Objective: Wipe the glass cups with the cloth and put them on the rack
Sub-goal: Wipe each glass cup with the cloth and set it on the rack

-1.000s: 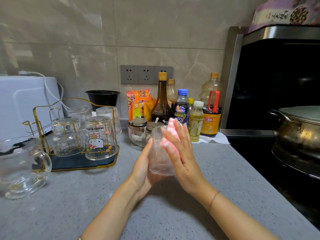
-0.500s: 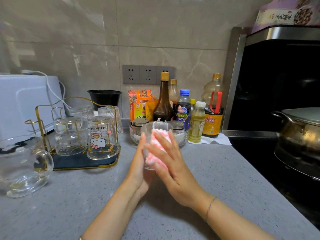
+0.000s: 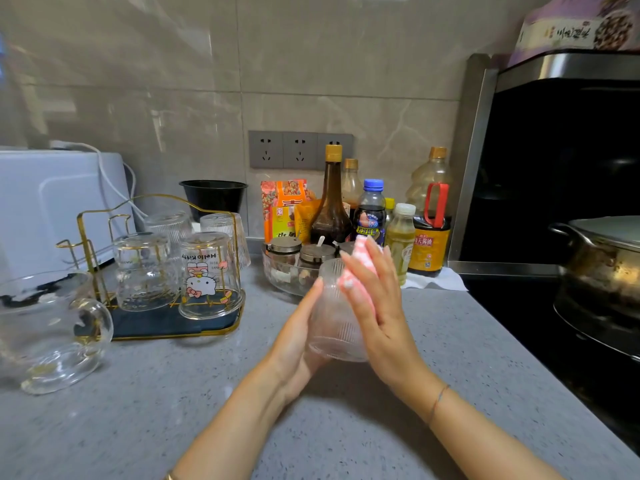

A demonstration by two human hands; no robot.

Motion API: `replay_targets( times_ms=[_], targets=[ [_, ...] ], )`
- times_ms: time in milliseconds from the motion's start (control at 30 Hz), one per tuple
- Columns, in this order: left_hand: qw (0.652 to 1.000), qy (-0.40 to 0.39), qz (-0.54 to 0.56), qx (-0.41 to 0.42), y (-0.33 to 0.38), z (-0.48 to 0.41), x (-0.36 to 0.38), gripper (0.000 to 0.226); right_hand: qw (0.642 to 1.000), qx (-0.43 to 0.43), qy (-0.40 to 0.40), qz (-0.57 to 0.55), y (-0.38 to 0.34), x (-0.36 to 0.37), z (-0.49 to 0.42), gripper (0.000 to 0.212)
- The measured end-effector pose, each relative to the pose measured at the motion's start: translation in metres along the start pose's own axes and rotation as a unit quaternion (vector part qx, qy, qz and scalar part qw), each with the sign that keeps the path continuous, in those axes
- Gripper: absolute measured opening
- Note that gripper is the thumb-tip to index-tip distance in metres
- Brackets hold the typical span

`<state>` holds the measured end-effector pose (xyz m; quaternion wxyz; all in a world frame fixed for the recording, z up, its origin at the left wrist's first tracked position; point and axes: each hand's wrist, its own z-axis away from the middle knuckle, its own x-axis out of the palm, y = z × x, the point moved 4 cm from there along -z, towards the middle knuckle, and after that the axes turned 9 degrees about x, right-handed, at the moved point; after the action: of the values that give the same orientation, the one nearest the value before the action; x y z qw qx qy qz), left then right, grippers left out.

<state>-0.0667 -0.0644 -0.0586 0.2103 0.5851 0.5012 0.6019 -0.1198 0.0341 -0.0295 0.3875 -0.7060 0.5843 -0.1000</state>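
- My right hand (image 3: 377, 306) lies flat with its fingers straight, pressing the pink checked cloth (image 3: 362, 242) against the right side of the ribbed glass cup (image 3: 334, 327); it pinches nothing
- My left hand (image 3: 294, 344) backs the cup from the other side, palm and straight fingers laid along the wall, so the cup is sandwiched between two flat hands; I cannot tell whether a thumb hooks round behind
- The cup sits at the centre of the frame, roughly upright, and seems lifted just off the grey countertop (image 3: 138, 393)
- I judge the step in hand to be wiping the outer wall, with the placing not yet begun
- The rack (image 3: 86, 216) stands at the middle left, well apart from the cup, and carries four cups mouth down, the Hello Kitty cup (image 3: 207, 275) nearest; the gold uprights at its left end look free
- The next move calls for a curled left-hand hold before the cloth hand lets go, then turning the cup over and carrying it left to a free upright, clear of the glass jug (image 3: 45, 327) at the lower left
- The glass bowl of jars (image 3: 277, 275) stands just behind the hands, so I would not push forward
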Motion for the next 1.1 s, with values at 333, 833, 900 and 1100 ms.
replay_targets(
  times_ms=[333, 833, 900, 1100],
  targets=[
    [0.998, 0.057, 0.005, 0.040, 0.002, -0.002, -0.006, 0.048, 0.997, -0.025, -0.072, 0.011, -0.006, 0.015, 0.009, 0.046],
    [1.000, -0.016, 0.015, -0.016, 0.002, 0.007, 0.008, 0.051, 0.999, 0.027, -0.022, -0.015, 0.000, 0.001, 0.001, 0.047],
    [1.000, -0.022, 0.001, -0.020, 0.002, 0.009, 0.010, 0.049, 0.998, 0.047, -0.018, -0.031, 0.002, -0.003, -0.002, 0.045],
    [1.000, -0.013, -0.011, 0.018, 0.007, 0.008, 0.008, 0.047, 1.000, 0.003, -0.030, -0.007, -0.006, 0.000, 0.000, 0.048]
  ],
)
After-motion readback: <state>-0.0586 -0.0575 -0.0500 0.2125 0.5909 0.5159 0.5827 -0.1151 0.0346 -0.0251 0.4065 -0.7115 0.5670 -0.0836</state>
